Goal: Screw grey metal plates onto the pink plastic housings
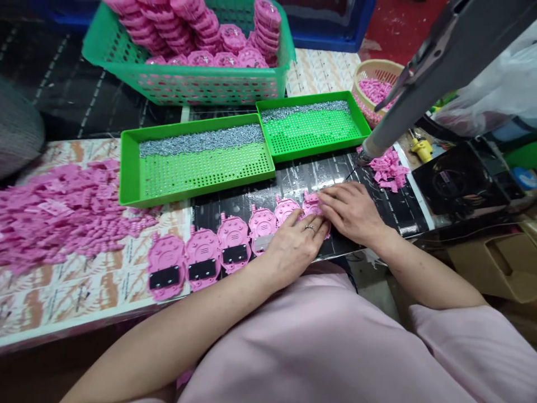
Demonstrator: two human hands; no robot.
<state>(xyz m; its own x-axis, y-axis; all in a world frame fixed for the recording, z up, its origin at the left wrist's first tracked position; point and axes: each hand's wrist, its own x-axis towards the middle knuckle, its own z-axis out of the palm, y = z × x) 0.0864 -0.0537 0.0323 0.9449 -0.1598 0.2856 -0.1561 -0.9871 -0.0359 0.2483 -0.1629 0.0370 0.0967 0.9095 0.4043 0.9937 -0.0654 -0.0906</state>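
A row of several pink plastic shells (233,246) lies along the table's front edge, each with a dark rectangular opening. My left hand (291,249), with a ring on one finger, rests over the right part of the row, fingers curled down onto a shell. My right hand (350,211) lies beside it, fingers pressed on the rightmost pink shell (311,203). What sits under the fingertips is hidden.
Two green perforated trays (133,168) (361,120) hold small grey screws. A green basket (184,81) of stacked pink shells stands behind. Small pink parts are heaped at left (54,215) and right (388,168). A grey hanging tool (423,84) points down at right.
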